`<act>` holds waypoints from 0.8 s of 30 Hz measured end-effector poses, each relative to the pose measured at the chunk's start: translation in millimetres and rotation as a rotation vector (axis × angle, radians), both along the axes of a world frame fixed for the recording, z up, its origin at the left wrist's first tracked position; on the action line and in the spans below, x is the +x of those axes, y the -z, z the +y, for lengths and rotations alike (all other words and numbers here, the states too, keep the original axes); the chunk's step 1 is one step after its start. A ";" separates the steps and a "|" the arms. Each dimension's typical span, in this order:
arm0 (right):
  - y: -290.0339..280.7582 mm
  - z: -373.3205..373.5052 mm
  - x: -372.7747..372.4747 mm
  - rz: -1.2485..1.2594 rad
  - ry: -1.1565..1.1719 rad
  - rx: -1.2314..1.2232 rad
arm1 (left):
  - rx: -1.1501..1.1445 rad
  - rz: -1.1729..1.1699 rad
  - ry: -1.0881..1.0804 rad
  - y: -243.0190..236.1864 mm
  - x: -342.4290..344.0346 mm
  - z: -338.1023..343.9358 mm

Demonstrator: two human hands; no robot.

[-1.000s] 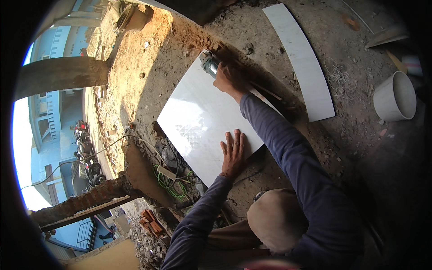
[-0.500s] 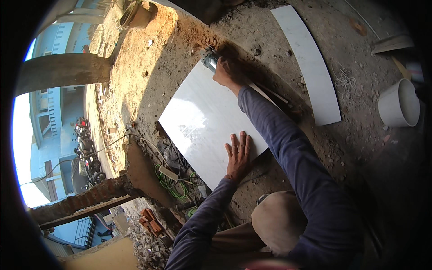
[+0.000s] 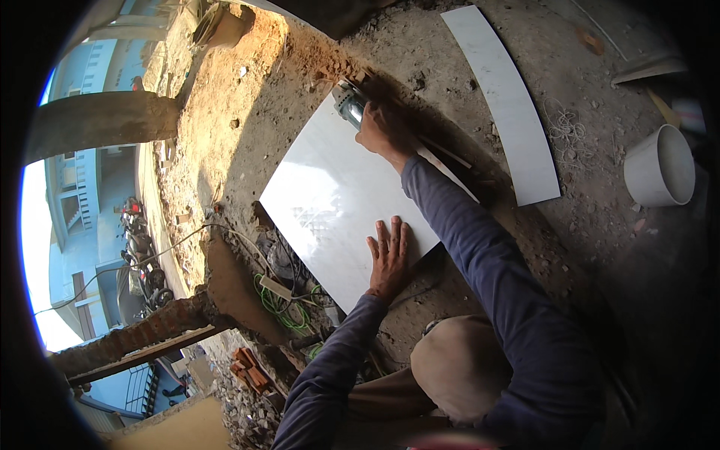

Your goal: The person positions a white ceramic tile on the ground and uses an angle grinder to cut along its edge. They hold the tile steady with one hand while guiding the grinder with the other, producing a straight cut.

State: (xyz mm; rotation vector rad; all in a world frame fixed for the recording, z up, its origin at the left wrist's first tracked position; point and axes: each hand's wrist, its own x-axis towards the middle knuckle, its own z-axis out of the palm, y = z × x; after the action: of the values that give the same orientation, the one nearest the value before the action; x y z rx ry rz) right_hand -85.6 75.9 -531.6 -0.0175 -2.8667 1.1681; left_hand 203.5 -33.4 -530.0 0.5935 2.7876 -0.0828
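Observation:
A large white glossy tile (image 3: 330, 232) lies on the ground in front of me. My right hand (image 3: 385, 136) is wrapped round a handheld power tile cutter (image 3: 349, 103), which sits at the tile's far corner, along its right edge. The cutter's blade and its line of contact cannot be made out. Flat on the near part of the tile rests my left hand (image 3: 389, 259), fingers stretched and a little apart. Beside the tile's right edge shows a narrow pale strip (image 3: 447, 151), partly behind my right forearm.
A long white tile piece (image 3: 510, 105) lies on the dirt to the right, near a tangle of string (image 3: 566, 127) and a white bucket (image 3: 660, 166). Green cable (image 3: 285, 311) and other cords lie left of the tile. Broken bricks (image 3: 250, 369) and rubble are at lower left.
The cutter and my right hand have shifted slightly nearer and rightward relative to the tile. My left hand stays flat on it. The whole view has drifted a little.

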 end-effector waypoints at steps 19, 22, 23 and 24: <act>9.6 28.5 49.3 -0.119 -0.024 -0.089 | 0.047 0.017 0.000 1.5 1.5 1.4; 9.8 31.8 56.8 -0.113 -0.026 -0.068 | -0.018 0.009 0.011 3.2 1.6 0.3; 9.4 33.3 59.0 -0.097 -0.029 -0.080 | -0.036 0.020 0.024 4.0 1.3 -0.2; 9.0 34.9 61.3 -0.104 -0.032 -0.091 | -0.055 0.031 0.035 4.9 0.9 -0.7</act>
State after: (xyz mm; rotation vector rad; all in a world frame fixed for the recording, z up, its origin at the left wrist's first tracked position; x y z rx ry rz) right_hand -24.3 110.8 -540.6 -0.0359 -2.9096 1.3417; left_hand 204.4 -34.1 -534.9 0.6323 2.7950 -0.1761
